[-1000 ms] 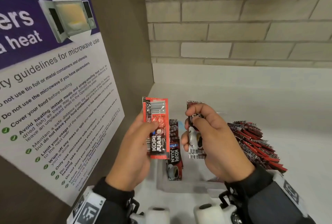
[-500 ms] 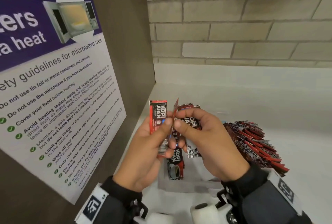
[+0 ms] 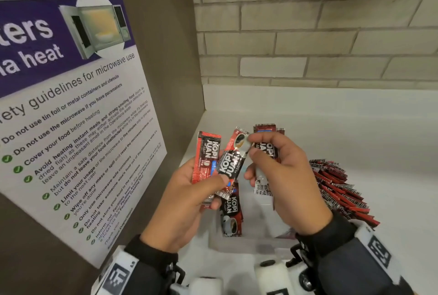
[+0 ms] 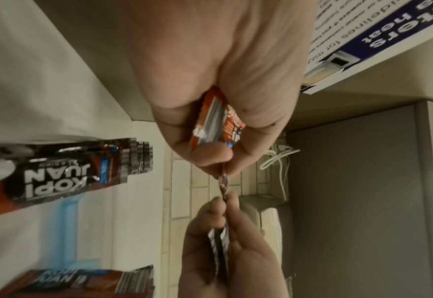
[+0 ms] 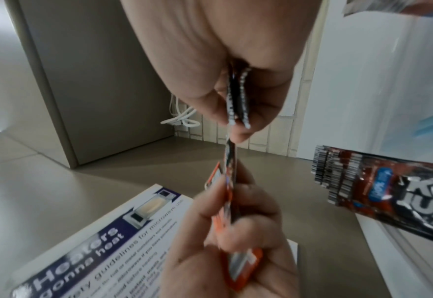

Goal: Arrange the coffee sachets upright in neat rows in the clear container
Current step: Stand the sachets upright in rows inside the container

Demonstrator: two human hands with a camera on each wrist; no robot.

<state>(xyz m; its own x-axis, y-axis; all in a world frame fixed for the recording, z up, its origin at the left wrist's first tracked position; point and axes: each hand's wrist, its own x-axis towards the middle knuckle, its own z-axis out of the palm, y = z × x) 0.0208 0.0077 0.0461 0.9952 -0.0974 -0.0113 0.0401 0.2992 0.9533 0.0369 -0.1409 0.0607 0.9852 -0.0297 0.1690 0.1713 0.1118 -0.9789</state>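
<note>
Two hands work above the clear plastic container (image 3: 248,245) on the white worktop (image 3: 391,176). The left hand (image 3: 187,202) grips an upright red foil coffee sachet (image 3: 205,162); both hands pinch a tilted black-and-red sachet (image 3: 231,164) between them, and the right hand (image 3: 284,181) also holds more. Loose sachets (image 3: 336,188) fan out at three o'clock. Step judged: gathering and aligning. Next: stand them beside the upright sachet in the container (image 3: 231,214).

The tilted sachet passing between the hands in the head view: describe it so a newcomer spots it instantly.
Start at the microwave poster, then drop right to the two hands. Between them, the tilted sachet is pinched by the left hand and right hand. Unlike its neighbours, its lettering reads upside down.
</note>
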